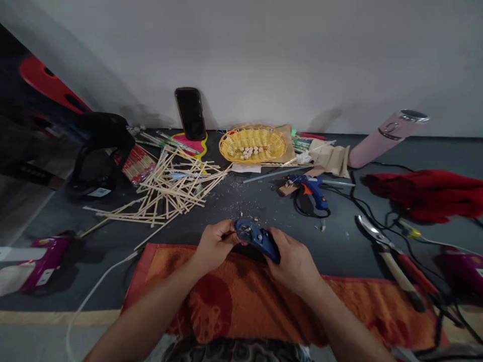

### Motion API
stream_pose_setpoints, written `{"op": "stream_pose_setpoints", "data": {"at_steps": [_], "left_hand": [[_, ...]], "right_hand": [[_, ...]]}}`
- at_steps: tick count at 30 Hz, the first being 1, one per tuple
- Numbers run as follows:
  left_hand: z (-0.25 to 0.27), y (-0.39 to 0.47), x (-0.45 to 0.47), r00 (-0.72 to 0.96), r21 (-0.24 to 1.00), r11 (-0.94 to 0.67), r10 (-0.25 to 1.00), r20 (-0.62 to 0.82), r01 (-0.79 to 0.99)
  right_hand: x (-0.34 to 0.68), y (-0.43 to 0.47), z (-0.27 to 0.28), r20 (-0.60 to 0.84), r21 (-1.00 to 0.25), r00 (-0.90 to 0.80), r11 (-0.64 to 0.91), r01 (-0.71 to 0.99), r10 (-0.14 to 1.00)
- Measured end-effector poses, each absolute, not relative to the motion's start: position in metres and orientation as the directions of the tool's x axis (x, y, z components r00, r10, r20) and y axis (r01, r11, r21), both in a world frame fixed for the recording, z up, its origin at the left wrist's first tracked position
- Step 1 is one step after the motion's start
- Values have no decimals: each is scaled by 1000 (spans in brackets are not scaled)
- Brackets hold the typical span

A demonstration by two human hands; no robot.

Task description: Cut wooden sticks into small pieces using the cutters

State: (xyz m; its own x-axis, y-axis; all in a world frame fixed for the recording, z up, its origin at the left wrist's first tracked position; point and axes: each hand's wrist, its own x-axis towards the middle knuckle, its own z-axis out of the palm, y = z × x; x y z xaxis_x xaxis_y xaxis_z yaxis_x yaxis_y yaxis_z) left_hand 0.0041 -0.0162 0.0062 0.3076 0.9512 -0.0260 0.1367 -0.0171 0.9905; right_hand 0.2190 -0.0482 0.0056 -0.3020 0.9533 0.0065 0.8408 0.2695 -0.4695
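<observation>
My right hand (292, 256) is wrapped round the handle of a blue hand cutter (256, 235), its rounded head pointing left. Close against that head, my left hand (217, 244) is closed in a pinch; what sits between its fingertips is too small and dark to make out. Both hands are above the front edge of the dark table, over an orange towel (249, 291). Small pale scraps (243, 213) lie just beyond the cutter. A loose pile of thin wooden sticks (169, 186) spreads to the left of my hands.
A yellow wicker basket (252, 133) holds several small pale pieces. Right of it lies a blue glue gun (315, 188) with its cord. Pruning shears (392, 256), a red cloth (430, 193) and a pink bottle (385, 138) are farther right. A phone (190, 113) leans on the wall.
</observation>
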Motion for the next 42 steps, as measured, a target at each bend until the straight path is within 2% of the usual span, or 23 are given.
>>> {"op": "stream_pose_setpoints", "data": {"at_steps": [3,8,15,28,35,38,42], "left_hand": [[7,-13,0,380,997,8,924,-39,82],[9,-10,-5,475,979,193,869,-140,-65],[11,-12,-4,552,951,299,807,-210,-76],[6,-14,1,532,937,311,827,-183,-160],[4,-17,7,305,980,195,936,-175,-36],[7,-16,5,327,988,151,935,-139,-11],[13,-14,1,395,960,253,899,-188,-118]], "right_hand": [[219,-47,5,27,-478,-320,293,828,947],[220,-46,4,30,-503,-350,317,804,936],[223,-45,3,20,-521,-386,340,783,922],[221,-52,5,-7,-482,-360,312,819,933],[219,-49,5,-13,-493,-309,263,829,951],[219,-47,7,-4,-507,-327,280,816,945],[220,-46,9,1,-526,-358,305,794,934]]}}
